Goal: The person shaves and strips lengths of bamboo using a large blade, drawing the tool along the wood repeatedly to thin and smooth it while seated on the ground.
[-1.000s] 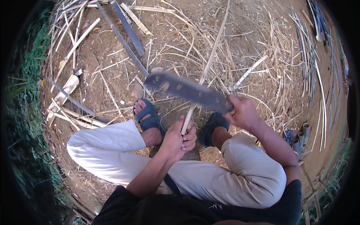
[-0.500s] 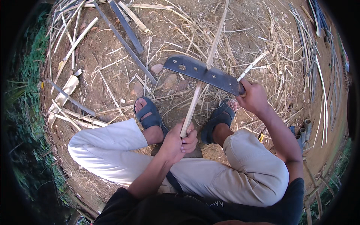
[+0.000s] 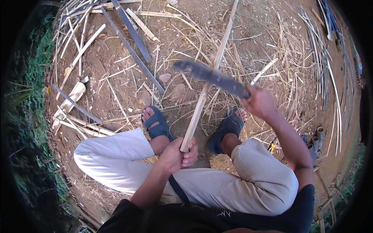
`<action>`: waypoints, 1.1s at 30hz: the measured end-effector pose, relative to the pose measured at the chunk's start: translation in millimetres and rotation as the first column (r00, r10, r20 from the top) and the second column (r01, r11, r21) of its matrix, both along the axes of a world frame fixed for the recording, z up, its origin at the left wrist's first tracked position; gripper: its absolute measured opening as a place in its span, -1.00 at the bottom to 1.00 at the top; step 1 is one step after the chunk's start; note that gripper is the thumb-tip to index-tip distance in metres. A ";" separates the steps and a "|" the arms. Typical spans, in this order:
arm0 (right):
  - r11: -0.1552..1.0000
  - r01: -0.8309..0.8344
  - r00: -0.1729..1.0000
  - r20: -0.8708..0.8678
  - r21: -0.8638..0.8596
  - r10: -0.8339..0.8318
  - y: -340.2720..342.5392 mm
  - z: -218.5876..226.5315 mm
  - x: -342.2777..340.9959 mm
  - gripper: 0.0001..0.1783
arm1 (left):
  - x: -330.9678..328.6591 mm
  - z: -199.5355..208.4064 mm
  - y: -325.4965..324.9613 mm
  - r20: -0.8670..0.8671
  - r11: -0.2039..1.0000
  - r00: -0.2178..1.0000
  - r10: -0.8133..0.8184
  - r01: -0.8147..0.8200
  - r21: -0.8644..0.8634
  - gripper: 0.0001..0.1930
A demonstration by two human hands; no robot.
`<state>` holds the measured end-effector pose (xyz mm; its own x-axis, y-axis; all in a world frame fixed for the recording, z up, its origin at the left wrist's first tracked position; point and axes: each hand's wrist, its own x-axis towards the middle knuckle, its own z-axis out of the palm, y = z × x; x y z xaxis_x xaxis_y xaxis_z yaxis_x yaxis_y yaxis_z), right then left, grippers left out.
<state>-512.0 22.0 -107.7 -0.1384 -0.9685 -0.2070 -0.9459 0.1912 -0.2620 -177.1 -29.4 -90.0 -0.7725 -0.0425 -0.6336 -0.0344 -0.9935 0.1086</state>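
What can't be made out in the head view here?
- Blade: motion-blurred, edge and contact with the stick unclear.
- Blade handle: hidden in the right hand.
- Stick's lower end: covered by the left hand.
- Stick's far end: cut off by the top edge.

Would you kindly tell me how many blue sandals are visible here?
2: one sandal on the foot left of the bamboo stick, the other sandal right of it, below the machete.

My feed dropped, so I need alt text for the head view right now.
A seated person's left hand grips the lower end of a long pale bamboo strip, while the right hand swings a dark, motion-blurred broad-bladed machete across it. Blue sandals rest on bare dirt littered with dry split cane.
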 end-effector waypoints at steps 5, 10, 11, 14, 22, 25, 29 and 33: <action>0.954 -0.282 0.948 0.127 -0.098 0.293 20.5 -14.5 40.8 -0.60 | -8.6 -4.5 -12.7 0.190 0.987 0.980 -0.061 0.088 -0.135 -0.53; 0.971 -0.236 0.945 0.226 -0.035 0.237 30.1 -7.9 67.7 -0.57 | -6.1 -10.9 -3.9 0.248 0.957 0.962 -0.112 0.172 -0.232 -0.58; 0.973 -0.228 0.942 0.247 -0.033 0.229 29.5 -4.7 69.7 -0.57 | -9.2 -10.9 -0.4 0.278 0.942 0.952 -0.127 0.203 -0.268 -0.60; 0.935 -0.327 0.918 0.190 -0.136 0.349 24.0 -3.3 66.3 -0.61 | -17.0 -7.8 18.1 0.298 0.936 0.948 -0.110 0.199 -0.291 -0.70; 0.996 -0.082 0.983 0.163 -0.031 0.086 16.3 4.4 64.0 -0.66 | -39.5 13.0 24.6 0.294 0.917 0.954 -0.058 0.168 -0.363 -0.72; 0.932 -0.275 0.944 0.119 -0.234 0.309 17.8 2.6 64.3 -0.65 | -40.6 23.0 25.5 0.297 0.924 0.953 -0.057 0.164 -0.346 -0.71; 0.999 -0.028 0.994 0.104 -0.028 0.031 13.0 8.7 51.1 -0.67 | -47.2 23.5 18.7 0.316 0.893 0.948 -0.043 0.179 -0.413 -0.70; 0.923 -0.304 0.944 0.051 -0.237 0.325 14.4 17.9 63.5 -0.72 | -40.2 21.4 27.9 0.297 0.907 0.951 -0.082 0.195 -0.374 -0.71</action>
<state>-448.4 36.4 -89.8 0.1899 -0.9816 0.0216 -0.9190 -0.1855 -0.3480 -217.3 -1.5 -68.6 -0.5918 -0.2371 -0.7704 -0.2525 -0.8531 0.4565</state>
